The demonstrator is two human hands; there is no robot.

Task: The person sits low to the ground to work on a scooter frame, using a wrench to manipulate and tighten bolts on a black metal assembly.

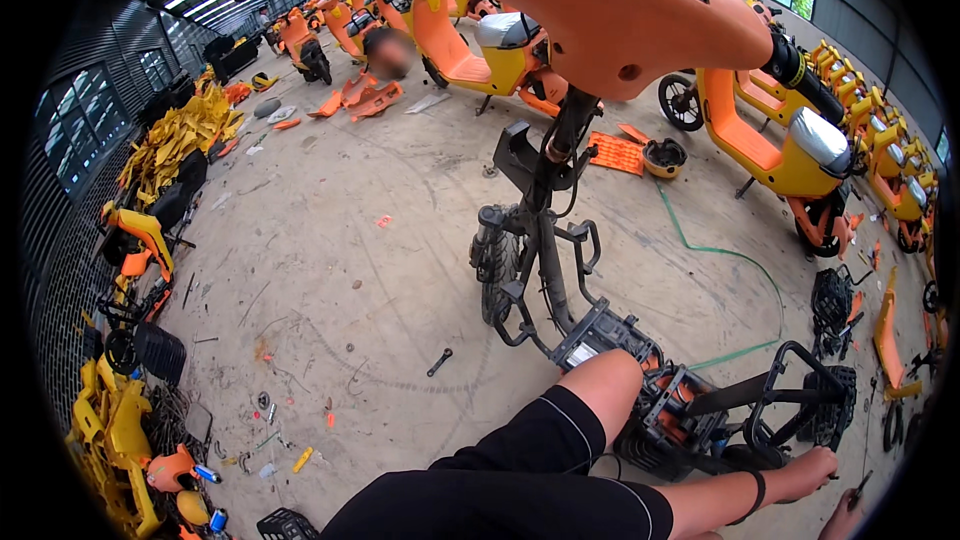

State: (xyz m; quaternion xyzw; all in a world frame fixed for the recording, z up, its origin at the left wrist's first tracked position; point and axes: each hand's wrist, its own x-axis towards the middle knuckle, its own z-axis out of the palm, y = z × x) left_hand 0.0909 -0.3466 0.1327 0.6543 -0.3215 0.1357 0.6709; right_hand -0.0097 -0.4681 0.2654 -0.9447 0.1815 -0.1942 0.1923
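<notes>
Stretched out to the lower right, my left hand (803, 473) is closed, with a black band round its wrist. What its fingers hold is mostly hidden; a small dark bit shows at their tips. It is beside the rear of a stripped scooter frame (548, 265). At the picture's rim my right hand (843, 520) shows only in part, its fingers closed on a thin dark tool (860, 487). The frame carries orange front panelling (610, 15), black handlebars and a black tubular rear rack (765, 400). My bent knee (612, 380) is against its middle.
A wrench (440, 362) lies on the concrete floor. Yellow panels (180, 145) are heaped along the left wall. Orange-yellow scooters (765, 145) stand at the back and right. A green hose (720, 252) curves across the floor near a yellow helmet (664, 157). Another person (388, 50) is far back.
</notes>
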